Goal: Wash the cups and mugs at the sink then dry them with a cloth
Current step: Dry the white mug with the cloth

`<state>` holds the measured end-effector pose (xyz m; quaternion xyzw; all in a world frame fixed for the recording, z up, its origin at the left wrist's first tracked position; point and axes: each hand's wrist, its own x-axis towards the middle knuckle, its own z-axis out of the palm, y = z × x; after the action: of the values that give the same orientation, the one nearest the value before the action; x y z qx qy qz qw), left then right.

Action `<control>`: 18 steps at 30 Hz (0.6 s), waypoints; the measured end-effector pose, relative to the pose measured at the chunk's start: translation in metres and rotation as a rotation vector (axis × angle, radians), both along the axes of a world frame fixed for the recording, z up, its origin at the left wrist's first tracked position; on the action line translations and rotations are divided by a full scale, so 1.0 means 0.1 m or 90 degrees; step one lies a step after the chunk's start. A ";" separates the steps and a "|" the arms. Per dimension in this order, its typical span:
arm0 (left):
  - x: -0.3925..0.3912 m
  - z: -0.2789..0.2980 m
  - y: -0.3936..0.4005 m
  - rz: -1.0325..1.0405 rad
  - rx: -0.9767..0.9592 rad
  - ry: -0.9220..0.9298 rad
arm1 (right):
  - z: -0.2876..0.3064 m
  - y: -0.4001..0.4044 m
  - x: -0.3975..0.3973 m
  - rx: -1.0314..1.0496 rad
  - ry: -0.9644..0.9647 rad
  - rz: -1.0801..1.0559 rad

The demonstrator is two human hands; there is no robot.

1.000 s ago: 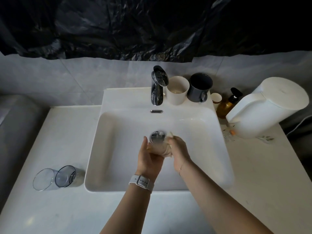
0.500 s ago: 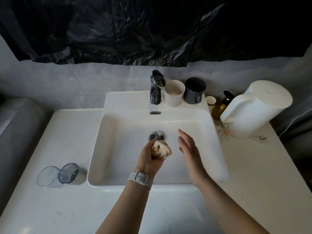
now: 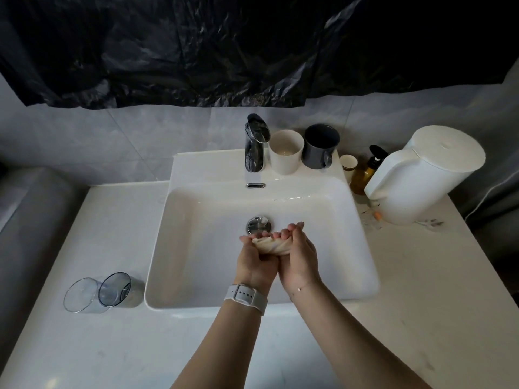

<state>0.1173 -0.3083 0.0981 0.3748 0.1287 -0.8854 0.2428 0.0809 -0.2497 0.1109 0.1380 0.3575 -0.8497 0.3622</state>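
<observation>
Over the white sink basin, my left hand and my right hand squeeze a wadded beige cloth between them, just in front of the drain. A white cup and a dark grey mug stand on the sink's back ledge, right of the chrome tap. Two clear cups lie on their sides on the counter left of the sink.
A white kettle stands on the counter at the right, with an amber pump bottle and a small paper cup beside it. Black plastic sheeting covers the wall above. No water runs from the tap.
My right hand let go of the cloth and opened to the right, then came back; both hands now squeeze the cloth together.
</observation>
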 end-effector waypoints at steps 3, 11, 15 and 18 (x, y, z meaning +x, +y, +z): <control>0.02 0.01 -0.10 0.029 -0.005 -0.014 | 0.00 -0.16 -0.08 0.014 -0.117 0.020; -0.10 -0.17 -0.10 0.070 -0.112 -0.195 | -0.25 -0.29 -0.38 0.203 -0.506 0.056; -0.15 -0.36 0.00 -0.056 -0.309 -0.240 | -0.65 -0.31 -0.43 0.281 -0.561 0.103; -0.10 -0.43 -0.10 -0.158 -0.430 -0.188 | -0.74 -0.38 -0.54 0.303 -0.465 0.201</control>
<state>0.1073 -0.3182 0.0548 0.4100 -0.2532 -0.8370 0.2594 0.0270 -0.2880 0.0372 0.4513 0.4084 -0.5739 0.5479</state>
